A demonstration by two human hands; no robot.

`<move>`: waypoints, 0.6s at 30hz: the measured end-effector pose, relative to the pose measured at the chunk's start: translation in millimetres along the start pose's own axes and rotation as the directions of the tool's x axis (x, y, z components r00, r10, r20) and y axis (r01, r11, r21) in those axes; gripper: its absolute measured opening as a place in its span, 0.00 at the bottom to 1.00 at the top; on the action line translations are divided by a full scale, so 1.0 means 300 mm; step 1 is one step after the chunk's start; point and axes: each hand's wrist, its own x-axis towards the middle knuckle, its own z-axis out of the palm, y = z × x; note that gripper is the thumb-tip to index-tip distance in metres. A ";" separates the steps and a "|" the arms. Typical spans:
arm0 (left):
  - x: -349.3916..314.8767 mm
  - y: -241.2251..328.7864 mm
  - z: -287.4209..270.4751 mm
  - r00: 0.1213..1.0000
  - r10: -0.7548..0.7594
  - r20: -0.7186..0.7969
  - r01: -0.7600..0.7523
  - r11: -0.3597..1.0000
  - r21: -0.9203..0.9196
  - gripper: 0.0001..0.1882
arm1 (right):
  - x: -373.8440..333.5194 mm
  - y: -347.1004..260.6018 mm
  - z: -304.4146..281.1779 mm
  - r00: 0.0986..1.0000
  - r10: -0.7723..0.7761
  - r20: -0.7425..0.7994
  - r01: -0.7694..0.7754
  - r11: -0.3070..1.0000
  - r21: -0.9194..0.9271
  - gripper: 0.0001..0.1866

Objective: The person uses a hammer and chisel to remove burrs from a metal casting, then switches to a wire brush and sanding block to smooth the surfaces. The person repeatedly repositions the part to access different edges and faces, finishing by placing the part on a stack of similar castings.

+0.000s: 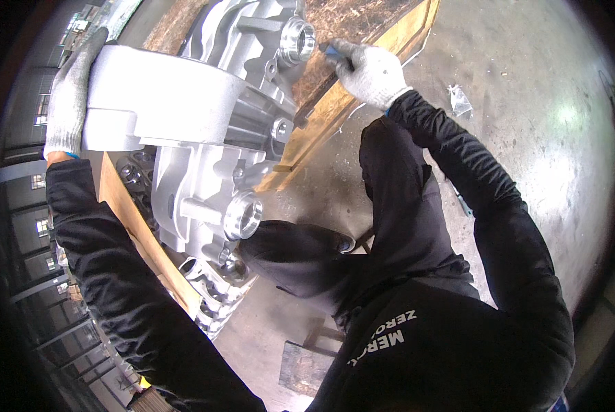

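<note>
A large silver-grey metal casting [160, 96], with a broad smooth face and ribbed sides, stands left of centre. My left hand [71, 103], in a white and grey work glove, grips its outer left end; the thumb is out of sight. Round machined openings show on the castings beside and under it. My right hand [373, 72], gloved alike, is closed around a small blue object [332, 51], mostly hidden by the fingers, so its kind is unclear. That hand is held apart, right of the upper machined opening [298, 41].
A wooden board edge [307, 137] runs beside the castings, and another plank [149, 240] lies along the left. More castings [215, 292] sit lower down. A wooden stool [307, 364] stands on the concrete floor. Clear plastic [460, 100] lies to the right.
</note>
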 end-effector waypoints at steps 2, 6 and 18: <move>0.003 0.007 0.026 1.000 0.016 0.000 -0.016 1.000 -0.015 0.29 | -0.027 -0.022 -0.007 1.000 0.017 -0.024 -0.017 1.000 -0.022 0.15; -0.004 0.028 0.030 1.000 -0.020 -0.016 0.020 1.000 -0.006 0.28 | -0.050 -0.105 -0.048 0.993 0.043 0.106 -0.042 0.999 -0.013 0.13; -0.029 0.057 0.026 0.999 0.037 -0.010 -0.037 0.999 0.027 0.24 | 0.167 -0.262 -0.288 0.954 -0.207 0.215 0.258 0.934 -0.248 0.13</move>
